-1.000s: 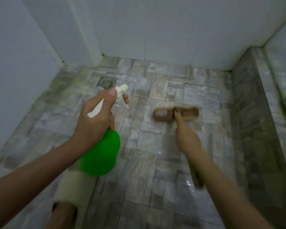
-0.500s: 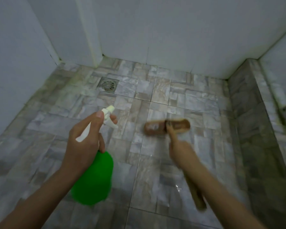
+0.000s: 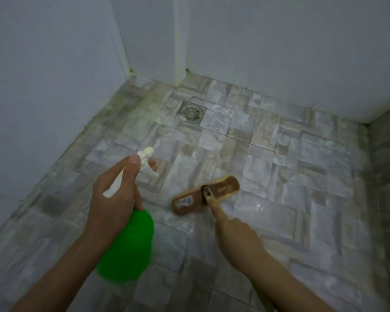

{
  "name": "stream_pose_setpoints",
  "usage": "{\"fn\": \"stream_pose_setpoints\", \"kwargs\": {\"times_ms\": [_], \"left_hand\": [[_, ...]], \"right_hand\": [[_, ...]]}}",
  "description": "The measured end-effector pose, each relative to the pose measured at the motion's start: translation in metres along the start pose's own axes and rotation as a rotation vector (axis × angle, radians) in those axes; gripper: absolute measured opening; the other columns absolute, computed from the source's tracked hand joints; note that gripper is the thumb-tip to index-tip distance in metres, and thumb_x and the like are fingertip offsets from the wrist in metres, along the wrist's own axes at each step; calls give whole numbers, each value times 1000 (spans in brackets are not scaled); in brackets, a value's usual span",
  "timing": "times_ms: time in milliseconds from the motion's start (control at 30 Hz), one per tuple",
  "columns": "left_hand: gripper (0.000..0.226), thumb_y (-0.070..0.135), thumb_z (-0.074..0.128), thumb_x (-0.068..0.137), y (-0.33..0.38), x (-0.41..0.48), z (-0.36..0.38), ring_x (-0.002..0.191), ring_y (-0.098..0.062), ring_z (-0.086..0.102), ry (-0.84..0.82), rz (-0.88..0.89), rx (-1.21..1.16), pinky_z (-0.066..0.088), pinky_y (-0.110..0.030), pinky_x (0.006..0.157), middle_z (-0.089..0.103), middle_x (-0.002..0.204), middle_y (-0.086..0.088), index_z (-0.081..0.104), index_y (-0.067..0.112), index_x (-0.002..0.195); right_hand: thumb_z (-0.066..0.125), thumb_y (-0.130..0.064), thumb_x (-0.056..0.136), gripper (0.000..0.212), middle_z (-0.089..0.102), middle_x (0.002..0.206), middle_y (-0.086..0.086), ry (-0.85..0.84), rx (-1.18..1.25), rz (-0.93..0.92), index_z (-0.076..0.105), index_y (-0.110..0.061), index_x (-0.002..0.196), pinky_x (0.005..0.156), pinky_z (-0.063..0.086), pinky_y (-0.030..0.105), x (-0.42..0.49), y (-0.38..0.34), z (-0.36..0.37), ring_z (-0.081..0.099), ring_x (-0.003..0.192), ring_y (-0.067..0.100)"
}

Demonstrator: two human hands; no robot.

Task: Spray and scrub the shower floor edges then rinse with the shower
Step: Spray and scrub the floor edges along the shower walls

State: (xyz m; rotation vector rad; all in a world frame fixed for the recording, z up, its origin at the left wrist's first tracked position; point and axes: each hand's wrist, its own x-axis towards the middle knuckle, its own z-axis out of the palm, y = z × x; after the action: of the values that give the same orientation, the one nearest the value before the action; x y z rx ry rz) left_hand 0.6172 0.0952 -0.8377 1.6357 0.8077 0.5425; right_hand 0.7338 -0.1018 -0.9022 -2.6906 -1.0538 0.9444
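My left hand grips the green spray bottle, my right hand grips the brush handle, head mid-floor.

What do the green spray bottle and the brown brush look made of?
Green spray bottle: likely plastic, smooth and evenly bright, with a white plastic-looking trigger. Brown long-handled brush: head looks like wood or wood-coloured plastic, matte; blur leaves it open.

A small shower room with plain walls.
The walls are pale and bare. The floor has grey and brown tiles, a bit shiny. A square metal drain sits near the far corner. The light is dim.
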Motion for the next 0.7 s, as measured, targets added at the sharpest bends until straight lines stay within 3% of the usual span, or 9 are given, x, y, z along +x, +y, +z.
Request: {"fn": "stream_pose_setpoints", "kwargs": {"times_ms": [100, 167, 267, 367, 467, 600, 700], "left_hand": [[35, 64, 45, 89, -5, 6, -17, 42, -29, 49, 34, 10, 5, 44, -31, 52, 67, 91, -36, 76, 48, 93], [35, 64, 45, 90, -9, 8, -27, 47, -37, 52, 74, 13, 12, 45, -33, 52, 66, 90, -37, 76, 47, 91], [34, 64, 46, 91, -10, 10, -42, 48, -39, 52, 132, 8, 24, 46, -32, 50, 66, 89, -38, 76, 48, 87], [29, 60, 49, 96, -8, 11, -55, 42, -26, 50, 201, -25, 32, 42, -22, 44, 65, 80, -35, 73, 55, 80], [28, 64, 51, 94, -12, 14, -72, 38, -21, 50, 244, -41, 0, 41, -22, 44, 66, 81, -33, 75, 53, 83], [39, 67, 45, 86, -24, 17, -90, 38, -26, 50, 270, -38, 8, 43, -25, 47, 68, 88, -33, 76, 44, 89], [45, 69, 45, 85, -27, 17, -106, 39, -25, 50, 313, -53, 17, 43, -25, 44, 69, 86, -31, 77, 38, 94]], "right_hand": [[30, -17, 100, 67, 58, 94, 17, 99, -55, -78, -7, -40, 150, 63, 34, 29, 85, -28, -20, 57, 77, 29], [34, -20, 100, 66, 59, 111, 25, 162, 17, -139, -4, -36, 151, 70, 35, 30, 155, -39, -48, 60, 89, 32], [38, -17, 98, 69, 58, 108, 25, 175, -44, -106, -3, -30, 152, 67, 34, 32, 196, -47, -72, 49, 75, 25], [32, -14, 99, 69, 58, 90, 16, 102, 16, -73, -7, -38, 150, 63, 33, 30, 133, -54, -33, 41, 61, 17], [29, -16, 100, 72, 44, 69, 1, -35, -71, -207, -19, -44, 145, 50, 30, 28, 93, -87, -8, 38, 53, 13], [29, -15, 100, 65, 49, 87, 13, 82, -69, -319, -6, -35, 151, 61, 33, 29, 208, -140, -36, 44, 61, 17], [32, -13, 99, 67, 56, 92, 22, 138, -109, -275, -5, -34, 152, 48, 25, 28, 248, -154, -50, 36, 52, 14]]}}
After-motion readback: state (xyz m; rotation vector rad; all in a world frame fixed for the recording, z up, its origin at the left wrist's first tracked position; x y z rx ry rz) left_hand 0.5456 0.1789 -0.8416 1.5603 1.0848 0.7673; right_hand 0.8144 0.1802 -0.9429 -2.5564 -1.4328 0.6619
